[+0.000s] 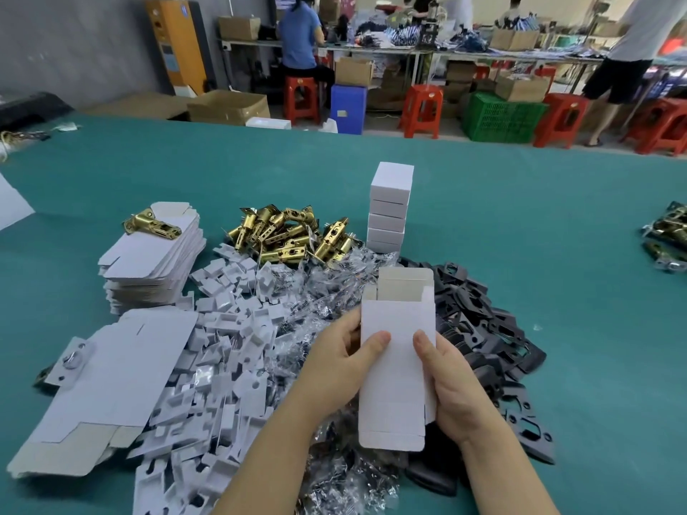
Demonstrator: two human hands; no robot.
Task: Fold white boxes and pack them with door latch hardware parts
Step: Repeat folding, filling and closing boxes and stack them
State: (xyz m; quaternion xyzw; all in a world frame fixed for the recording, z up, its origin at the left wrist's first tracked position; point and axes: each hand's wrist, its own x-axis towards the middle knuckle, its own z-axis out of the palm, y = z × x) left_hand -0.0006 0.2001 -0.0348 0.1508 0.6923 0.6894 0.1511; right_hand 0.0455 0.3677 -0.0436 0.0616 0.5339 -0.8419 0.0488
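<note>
I hold a white box [396, 381] upright over the parts, its top flaps open and grey inside showing. My left hand [344, 362] grips its left side with the thumb on the front. My right hand [448, 381] grips the right side, thumb on the front too. Beyond lie brass door latches [286, 232], white plastic inserts [230, 328], clear bags of small parts [327, 291] and black strike plates [483, 325]. A stack of flat box blanks [152, 262] stands at the left with one brass latch [150, 224] on top.
A pile of closed white boxes [390, 206] stands behind the latches on the green table [520, 217]. A large flat blank [104, 384] lies at the near left. More latches [667, 236] lie at the right edge. People, red stools and cartons fill the background.
</note>
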